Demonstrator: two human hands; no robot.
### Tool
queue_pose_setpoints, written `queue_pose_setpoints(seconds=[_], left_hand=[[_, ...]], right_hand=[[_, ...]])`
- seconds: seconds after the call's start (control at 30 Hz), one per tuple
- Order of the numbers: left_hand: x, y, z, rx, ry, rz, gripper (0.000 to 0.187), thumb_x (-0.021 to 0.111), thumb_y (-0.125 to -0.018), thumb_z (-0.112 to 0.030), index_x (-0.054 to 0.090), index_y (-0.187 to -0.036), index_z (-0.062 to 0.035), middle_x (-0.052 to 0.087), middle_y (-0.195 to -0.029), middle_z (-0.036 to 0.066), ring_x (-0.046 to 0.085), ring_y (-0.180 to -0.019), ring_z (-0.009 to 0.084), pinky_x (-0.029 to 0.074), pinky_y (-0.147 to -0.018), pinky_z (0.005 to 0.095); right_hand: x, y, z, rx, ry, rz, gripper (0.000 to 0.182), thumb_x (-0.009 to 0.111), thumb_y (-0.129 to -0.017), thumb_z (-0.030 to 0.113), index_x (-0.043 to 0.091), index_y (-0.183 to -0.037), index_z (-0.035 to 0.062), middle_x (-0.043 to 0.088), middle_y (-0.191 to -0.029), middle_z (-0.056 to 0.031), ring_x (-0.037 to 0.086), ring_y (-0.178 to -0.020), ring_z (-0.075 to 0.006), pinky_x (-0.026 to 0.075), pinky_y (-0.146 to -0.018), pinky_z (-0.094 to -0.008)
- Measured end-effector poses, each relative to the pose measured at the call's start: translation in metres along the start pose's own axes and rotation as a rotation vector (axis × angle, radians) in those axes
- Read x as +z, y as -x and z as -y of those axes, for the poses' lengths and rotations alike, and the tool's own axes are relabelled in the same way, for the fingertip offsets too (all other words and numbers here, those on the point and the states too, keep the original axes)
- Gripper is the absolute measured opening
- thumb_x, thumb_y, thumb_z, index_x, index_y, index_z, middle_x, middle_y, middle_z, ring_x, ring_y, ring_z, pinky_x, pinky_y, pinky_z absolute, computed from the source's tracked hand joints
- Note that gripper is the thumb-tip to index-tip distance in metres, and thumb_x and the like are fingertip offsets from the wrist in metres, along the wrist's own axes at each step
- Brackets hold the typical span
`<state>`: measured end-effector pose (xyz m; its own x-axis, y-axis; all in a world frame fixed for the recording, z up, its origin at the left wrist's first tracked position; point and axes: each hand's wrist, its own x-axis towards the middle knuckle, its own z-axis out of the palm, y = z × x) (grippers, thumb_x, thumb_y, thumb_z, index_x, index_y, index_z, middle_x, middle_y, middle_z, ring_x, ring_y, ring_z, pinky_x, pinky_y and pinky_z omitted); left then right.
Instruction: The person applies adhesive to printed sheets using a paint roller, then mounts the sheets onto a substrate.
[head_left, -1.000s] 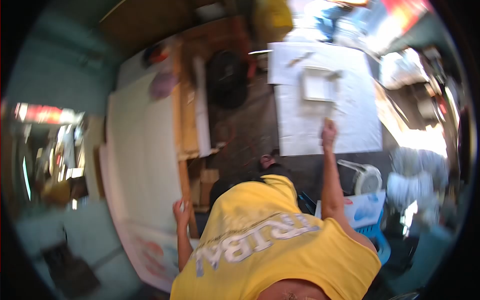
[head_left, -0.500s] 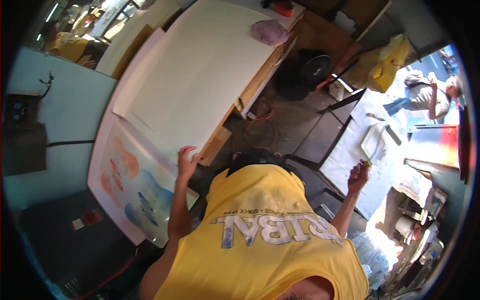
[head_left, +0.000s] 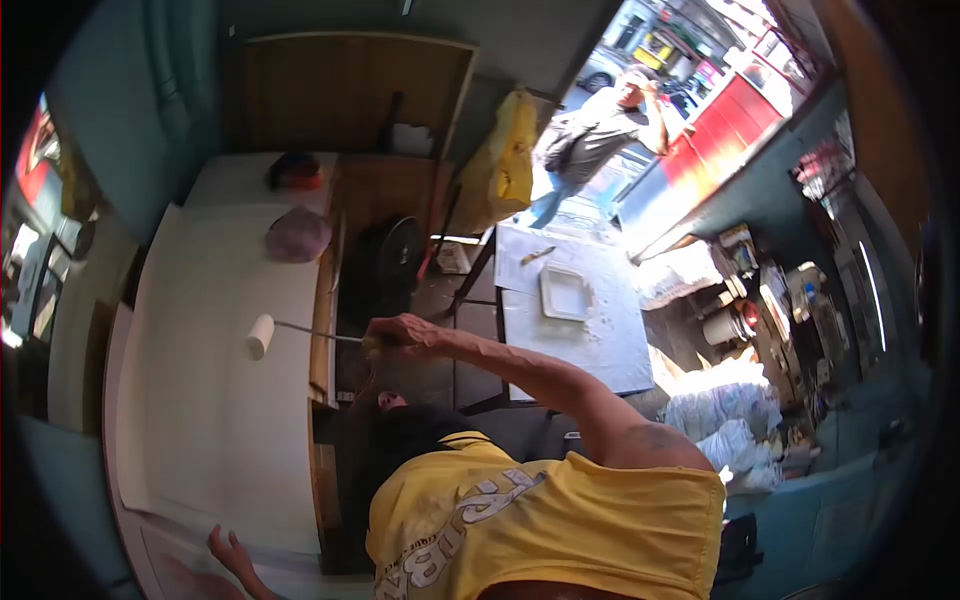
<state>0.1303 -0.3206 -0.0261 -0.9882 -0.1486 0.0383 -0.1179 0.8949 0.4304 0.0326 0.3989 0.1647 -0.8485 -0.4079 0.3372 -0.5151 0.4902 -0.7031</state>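
Note:
My right hand (head_left: 403, 338) is closed around the handle of a small paint roller (head_left: 260, 336). The arm stretches leftward across my body, so the white roller head hangs over a long white sheet (head_left: 210, 400) on the workbench. Low on the left, my left hand (head_left: 232, 552) has its fingers apart and holds nothing, near the sheet's lower end. Below it, part of a painted panel (head_left: 185, 575) shows. On the side table (head_left: 600, 365) lie a white paint tray (head_left: 566, 293) and a brush (head_left: 537, 256).
A purple cloth bundle (head_left: 298, 235) sits at the sheet's far right edge. A black round object (head_left: 395, 250) stands beside the bench. A yellow bag (head_left: 510, 160) hangs near the doorway. There, a person (head_left: 600, 125) stands outside. Plastic bags (head_left: 735, 420) are piled at right.
My right hand has carried the roller from beside the paint tray leftward over the white sheet. The view has turned right, and my left hand now appears lower in it.

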Motion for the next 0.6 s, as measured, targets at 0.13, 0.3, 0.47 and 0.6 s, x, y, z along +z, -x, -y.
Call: queue_pose_setpoints(seconds=[0.13,0.3,0.47,0.6], left_hand=[[-0.031,-0.004,-0.045,-0.015,-0.039,-0.059,0.044,0.075,-0.087,-0.015,0.060,-0.127,-0.0024,0.060,-0.131,0.021,0.051,-0.126,0.0403,0.041,-0.109,0.0512],[-0.004,-0.020,-0.024,-0.271,-0.108,-0.078,0.055,0.074,-0.088,-0.026,0.056,-0.140,-0.0159,0.052,-0.147,0.015,0.046,-0.137,0.0370,0.047,-0.106,0.0547],[-0.028,-0.033,-0.064,-0.382,-0.191,0.108,0.064,0.072,-0.090,-0.015,0.048,-0.149,-0.0230,0.040,-0.160,0.005,0.042,-0.143,0.0300,0.045,-0.108,0.0578],[-0.021,-0.041,-0.061,-0.415,-0.208,0.166,0.075,0.073,-0.089,-0.011,0.042,-0.155,-0.0263,0.036,-0.163,0.006,0.037,-0.147,0.0322,0.041,-0.113,0.0538]], right_hand=[[0.024,-0.084,-0.012,0.309,0.083,0.430,0.030,0.075,-0.090,0.022,0.059,-0.113,0.0086,0.071,-0.092,-0.0177,0.073,-0.082,-0.0304,0.055,-0.070,-0.0440],[0.088,-0.198,-0.026,-0.217,0.136,0.623,0.024,0.074,-0.092,0.023,0.068,-0.110,0.0081,0.073,-0.090,-0.0152,0.073,-0.084,-0.0352,0.057,-0.072,-0.0448],[0.179,-0.280,0.000,-0.524,0.271,0.910,0.021,0.058,-0.101,0.030,0.069,-0.105,0.0128,0.069,-0.084,-0.0107,0.067,-0.075,-0.0353,0.052,-0.067,-0.0465],[0.263,-0.315,0.020,-0.596,0.332,1.098,0.013,0.057,-0.093,0.016,0.069,-0.094,0.0121,0.067,-0.075,-0.0124,0.065,-0.071,-0.0370,0.050,-0.068,-0.0487]])
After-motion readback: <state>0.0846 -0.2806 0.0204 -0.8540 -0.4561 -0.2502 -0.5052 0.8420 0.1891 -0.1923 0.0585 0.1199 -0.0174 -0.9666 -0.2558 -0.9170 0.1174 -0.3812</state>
